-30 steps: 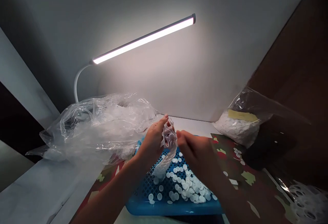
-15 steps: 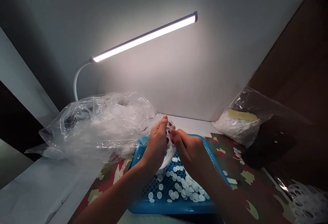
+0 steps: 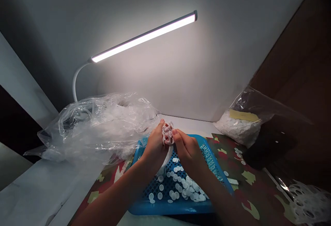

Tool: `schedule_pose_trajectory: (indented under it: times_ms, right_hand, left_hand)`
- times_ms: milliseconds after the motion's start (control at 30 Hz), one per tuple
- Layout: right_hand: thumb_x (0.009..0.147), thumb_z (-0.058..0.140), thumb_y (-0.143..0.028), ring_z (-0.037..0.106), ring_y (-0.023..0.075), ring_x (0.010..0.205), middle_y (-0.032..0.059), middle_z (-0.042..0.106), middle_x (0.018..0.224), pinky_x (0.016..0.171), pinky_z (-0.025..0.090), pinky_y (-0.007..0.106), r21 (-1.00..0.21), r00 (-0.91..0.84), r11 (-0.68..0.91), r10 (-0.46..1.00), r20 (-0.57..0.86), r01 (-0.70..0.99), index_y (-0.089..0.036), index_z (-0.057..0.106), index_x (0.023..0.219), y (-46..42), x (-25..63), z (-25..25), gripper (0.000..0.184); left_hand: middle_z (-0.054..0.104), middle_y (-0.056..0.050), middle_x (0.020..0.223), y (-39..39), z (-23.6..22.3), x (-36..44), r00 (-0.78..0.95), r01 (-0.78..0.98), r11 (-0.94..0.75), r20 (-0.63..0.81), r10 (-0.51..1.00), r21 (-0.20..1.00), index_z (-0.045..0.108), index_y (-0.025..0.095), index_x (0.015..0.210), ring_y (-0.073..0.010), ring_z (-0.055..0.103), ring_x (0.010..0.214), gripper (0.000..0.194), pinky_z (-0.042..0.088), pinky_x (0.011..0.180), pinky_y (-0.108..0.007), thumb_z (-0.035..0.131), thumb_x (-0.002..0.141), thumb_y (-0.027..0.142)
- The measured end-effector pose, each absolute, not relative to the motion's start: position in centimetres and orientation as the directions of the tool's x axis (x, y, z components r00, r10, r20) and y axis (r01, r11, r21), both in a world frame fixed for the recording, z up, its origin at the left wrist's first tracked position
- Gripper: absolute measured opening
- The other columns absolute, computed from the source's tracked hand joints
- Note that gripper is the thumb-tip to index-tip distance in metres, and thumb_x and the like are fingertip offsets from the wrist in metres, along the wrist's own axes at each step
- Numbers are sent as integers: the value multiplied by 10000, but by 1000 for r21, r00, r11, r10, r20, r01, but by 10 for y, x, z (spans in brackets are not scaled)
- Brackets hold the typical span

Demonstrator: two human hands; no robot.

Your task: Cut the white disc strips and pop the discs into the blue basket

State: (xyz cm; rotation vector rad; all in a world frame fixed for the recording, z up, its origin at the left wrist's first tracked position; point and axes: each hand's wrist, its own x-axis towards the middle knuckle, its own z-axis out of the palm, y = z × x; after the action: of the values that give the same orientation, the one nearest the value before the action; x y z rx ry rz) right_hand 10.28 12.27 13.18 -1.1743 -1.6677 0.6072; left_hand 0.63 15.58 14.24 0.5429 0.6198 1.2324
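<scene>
Above the basket, my left hand (image 3: 153, 150) is closed round a crumpled white sheet with round holes (image 3: 168, 133). The fingers of my right hand (image 3: 190, 150) pinch the right edge of that sheet, with the thumb on the near side. A white strip of material (image 3: 168, 155) hangs below the left hand; where it joins the sheet is partly hidden. Underneath, many small white discs (image 3: 191, 188) lie in the blue plastic basket (image 3: 176, 211), mostly heaped toward its right front.
A large clear plastic bag (image 3: 103, 126) bulges at the left, under a lit lamp (image 3: 144, 37). At the right stand a bag of white pieces (image 3: 238, 129) and a heap of holed white scraps (image 3: 310, 202). Loose discs (image 3: 238, 153) lie on the patterned cloth (image 3: 224, 150).
The holed sheet has bunched up and turned, so more of its holes face me. My left hand has shifted slightly down and left; my right hand stays at the sheet's edge.
</scene>
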Motion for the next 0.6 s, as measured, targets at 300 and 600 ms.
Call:
schedule_pose_trajectory:
  times_ms: [300, 600]
  right_hand:
    - [962, 307, -395, 302, 101, 442, -60, 351, 507, 453, 200, 237, -764, -125, 402, 910, 396, 504, -210, 372, 650, 125, 106, 130, 369]
    - [970, 309, -403, 307, 101, 439, -70, 338, 531, 448, 220, 225, -766, -195, 400, 916, 351, 502, -218, 364, 706, 122, 107, 134, 328]
  left_hand:
    - [396, 58, 568, 148, 141, 9, 73, -588, 30, 16, 997, 808, 453, 171, 650, -56, 361, 465, 344, 328, 445, -168, 618, 796, 434]
    - [374, 54, 565, 146, 143, 8, 23, -558, -53, 79, 997, 828, 428, 177, 648, -56, 340, 464, 342, 306, 437, -163, 530, 869, 418]
